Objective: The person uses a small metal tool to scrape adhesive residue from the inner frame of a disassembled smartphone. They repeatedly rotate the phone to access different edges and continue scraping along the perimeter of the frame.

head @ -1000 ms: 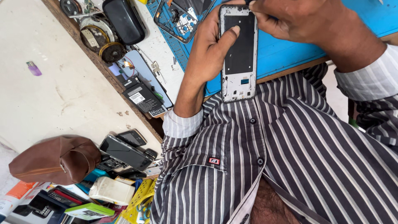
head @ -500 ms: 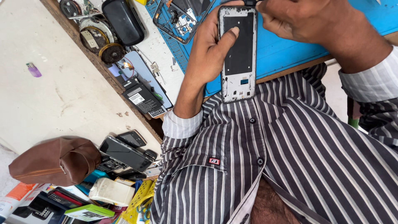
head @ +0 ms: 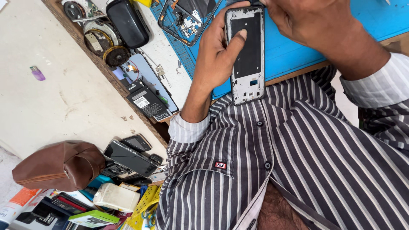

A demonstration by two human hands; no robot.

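left hand clamps phone frame | right hand has settled, pinching frame's top edge | blue mat beneath

Phone repair workshop.
Blue work mat on a wooden surface; stripped phone frame, opened handset with exposed boards, loose batteries, tape rolls, spare handsets piled on the floor.
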